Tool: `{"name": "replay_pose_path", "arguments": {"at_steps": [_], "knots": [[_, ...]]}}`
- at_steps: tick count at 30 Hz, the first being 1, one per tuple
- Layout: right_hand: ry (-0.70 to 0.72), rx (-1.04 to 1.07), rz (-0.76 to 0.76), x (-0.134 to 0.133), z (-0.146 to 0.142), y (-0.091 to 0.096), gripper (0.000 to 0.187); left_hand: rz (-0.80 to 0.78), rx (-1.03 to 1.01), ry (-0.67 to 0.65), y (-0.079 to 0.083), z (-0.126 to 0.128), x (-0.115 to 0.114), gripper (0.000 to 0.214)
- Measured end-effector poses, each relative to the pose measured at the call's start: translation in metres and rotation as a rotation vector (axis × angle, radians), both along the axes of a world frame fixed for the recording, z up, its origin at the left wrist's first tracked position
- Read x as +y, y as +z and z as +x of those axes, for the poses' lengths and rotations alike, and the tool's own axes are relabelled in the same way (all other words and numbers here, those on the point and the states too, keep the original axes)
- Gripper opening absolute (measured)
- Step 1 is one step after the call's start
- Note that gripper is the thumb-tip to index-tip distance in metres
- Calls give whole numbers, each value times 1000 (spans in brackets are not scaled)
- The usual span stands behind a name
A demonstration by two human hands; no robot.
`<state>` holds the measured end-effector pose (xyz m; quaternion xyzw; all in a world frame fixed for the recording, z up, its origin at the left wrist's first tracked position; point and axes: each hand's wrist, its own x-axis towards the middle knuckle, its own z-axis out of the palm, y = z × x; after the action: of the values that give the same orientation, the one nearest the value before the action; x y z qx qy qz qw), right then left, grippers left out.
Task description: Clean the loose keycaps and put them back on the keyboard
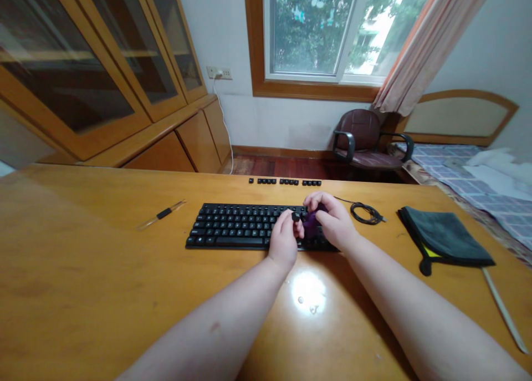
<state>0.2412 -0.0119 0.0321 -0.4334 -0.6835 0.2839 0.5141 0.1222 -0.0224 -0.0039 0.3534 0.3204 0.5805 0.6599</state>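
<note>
A black keyboard point(233, 225) lies across the middle of the desk. Along its top row, small stubs show in place of full keys. Over its right part, my left hand point(285, 239) pinches a black keycap point(295, 217) between thumb and fingers. Right beside it, my right hand point(334, 220) is closed on a purple, soft-looking piece point(311, 224), held close to the keycap. My fingers cover part of the purple piece, so its exact kind cannot be made out. Several loose black keycaps point(288, 182) stand in a row near the desk's far edge.
A keycap puller-like wire tool point(164, 213) with a black grip lies left of the keyboard. A coiled black cable point(366, 213) sits to the right. Farther right are a folded dark grey cloth point(449, 237) and a pale flat stick point(505, 311). An armchair point(361, 137) stands beyond the desk.
</note>
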Motion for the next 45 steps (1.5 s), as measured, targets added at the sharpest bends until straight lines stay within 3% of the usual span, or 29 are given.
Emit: {"name": "replay_pose_path", "arguments": {"at_steps": [4,7,13,16,20,25,28,33,39,43,45], "knots": [[90,283,-224,-4,-4,4,17,17,55,-76,-2,2,-4,23],[131,360,-341,-6,-5,5,16,69,176,-45,-4,1,-5,21],[140,341,-347,-3,-4,2,19,196,357,47,-4,-2,-4,24],[130,272,-333,-4,-5,5,22,232,417,45,-7,-2,-3,24],[164,293,-318,-6,-7,10,23,318,492,142,-9,-2,-2,21],[220,347,-354,-3,-2,10,26,233,358,-47,-5,-3,-3,22],[235,333,-360,-1,1,12,25,192,275,-17,-5,-4,-4,19],[103,180,-446,2,3,18,23,140,170,79,-11,-6,0,18],[2,176,-498,7,9,11,19,148,190,139,-13,-4,2,20],[-332,61,-457,10,13,10,23,127,202,233,-11,-3,2,20],[-457,-11,-419,9,12,11,25,126,197,206,-8,-3,0,19]]}}
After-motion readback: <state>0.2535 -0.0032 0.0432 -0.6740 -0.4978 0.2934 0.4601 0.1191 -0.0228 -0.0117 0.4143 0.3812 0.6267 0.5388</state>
